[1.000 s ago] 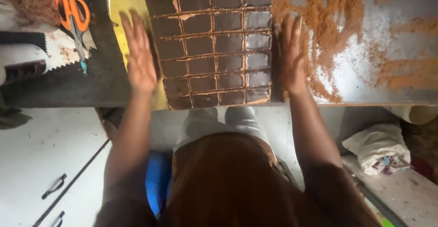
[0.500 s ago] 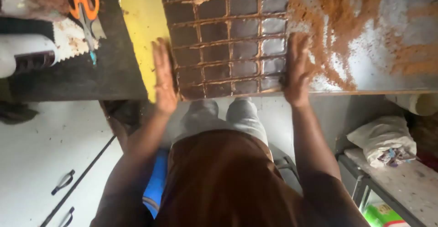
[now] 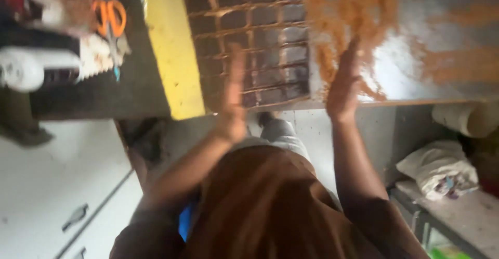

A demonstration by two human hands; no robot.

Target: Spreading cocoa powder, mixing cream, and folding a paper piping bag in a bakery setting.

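1. Nearest: brown garment fills the lower view; white drawer fronts (image 3: pixel 78 207) at lower left, a bundled cloth (image 3: pixel 436 168) on a low shelf at right.
2. Left hand (image 3: pixel 233 105) and right hand (image 3: pixel 344 85): both edge-on, fingers straight, gripping nothing, flanking the near end of the dark gridded slab (image 3: pixel 254 46).
3. Slab lies on the surface (image 3: pixel 416 77), its near edge at the surface's front lip, a yellow strip (image 3: pixel 171 46) along its left side.
4. Risk, judged: uneven side pressure could crack scored squares or nudge the slab over the lip.
5. Orange-brown powder (image 3: pixel 353 14) just beside the right hand; a sweep could smear it onto the slab.
6. Far left: orange-handled scissors (image 3: pixel 110 20), well apart.
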